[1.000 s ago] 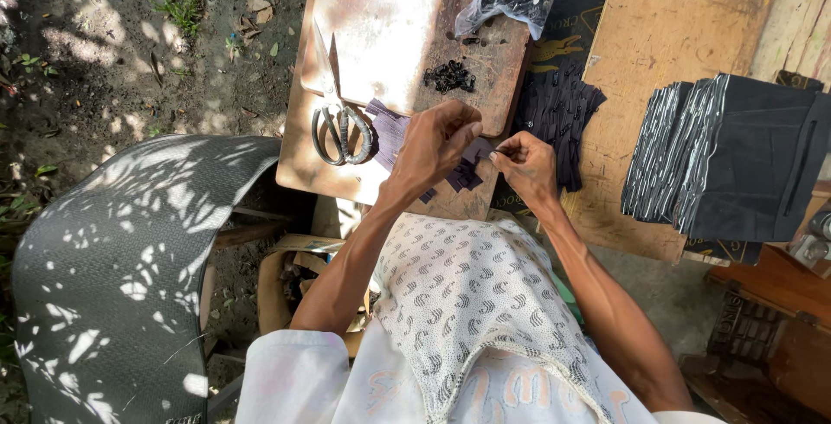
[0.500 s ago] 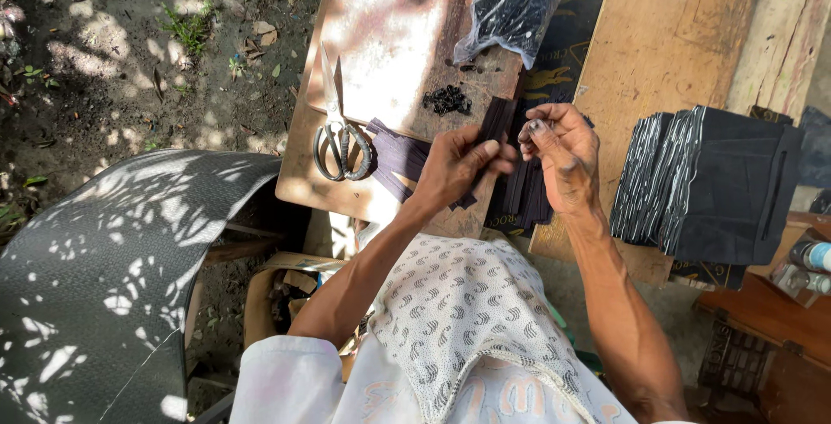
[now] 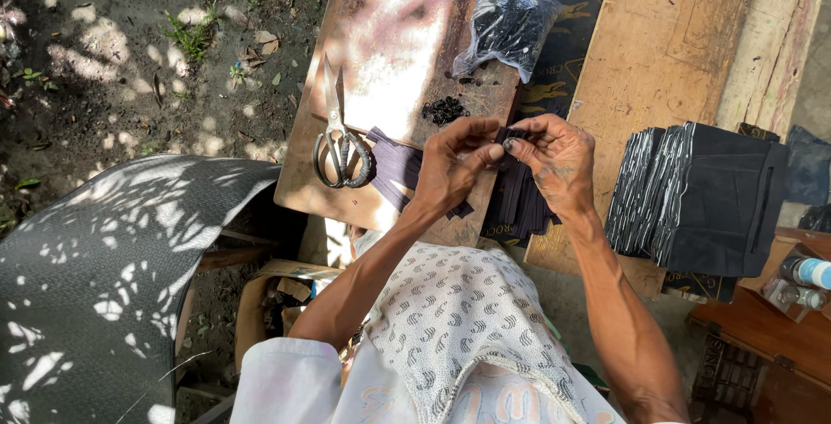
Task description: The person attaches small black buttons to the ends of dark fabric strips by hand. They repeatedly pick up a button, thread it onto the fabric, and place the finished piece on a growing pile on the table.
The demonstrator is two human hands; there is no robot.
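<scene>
We look down on two bare hands meeting over a worn wooden board (image 3: pixel 381 61). To the left of the grip, a grey textured sheet (image 3: pixel 95 277) covers the ground, dappled with light, and steel scissors (image 3: pixel 339 143) lie shut near the board's lower edge. The left hand (image 3: pixel 454 164) and right hand (image 3: pixel 558 160) pinch a small dark piece (image 3: pixel 511 137) between closed fingertips, held just above a dark fabric strip (image 3: pixel 511 203). Above the grip, a clear plastic bag (image 3: pixel 509 22) holds small black bits, and a loose heap of them (image 3: pixel 444 111) sits beside it. To the right, bare plank (image 3: pixel 666 52) leaves open room before a stack of black sheets (image 3: pixel 705 199) with pale layered edges.
</scene>
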